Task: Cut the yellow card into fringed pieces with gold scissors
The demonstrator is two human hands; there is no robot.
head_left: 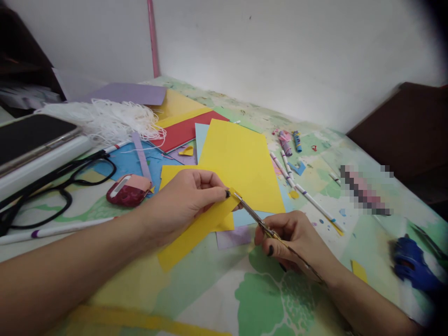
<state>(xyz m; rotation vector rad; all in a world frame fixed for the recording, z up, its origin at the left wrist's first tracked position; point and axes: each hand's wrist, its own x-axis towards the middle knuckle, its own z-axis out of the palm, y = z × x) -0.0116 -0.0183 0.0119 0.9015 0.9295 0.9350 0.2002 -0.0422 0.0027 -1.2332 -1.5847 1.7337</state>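
Near the middle of the head view, my left hand (196, 193) pinches a strip of yellow paper (196, 233) between thumb and fingers. My right hand (292, 240) holds scissors (257, 217), with fingers wrapped round the handles. The scissor blades point up and left and meet the paper's end, just right of my left fingertips. Behind both hands lies a large yellow sheet (241, 163) on top of light blue paper (201, 137). A light purple piece (234, 237) lies under the held strip.
Glasses (65, 191), a phone (35, 135), an earbud case (129, 190) and white string (105, 119) are on the left. Red paper (189, 130) lies behind. Rolled paper sticks (315, 203) and a blue glue gun (411, 261) are on the right.
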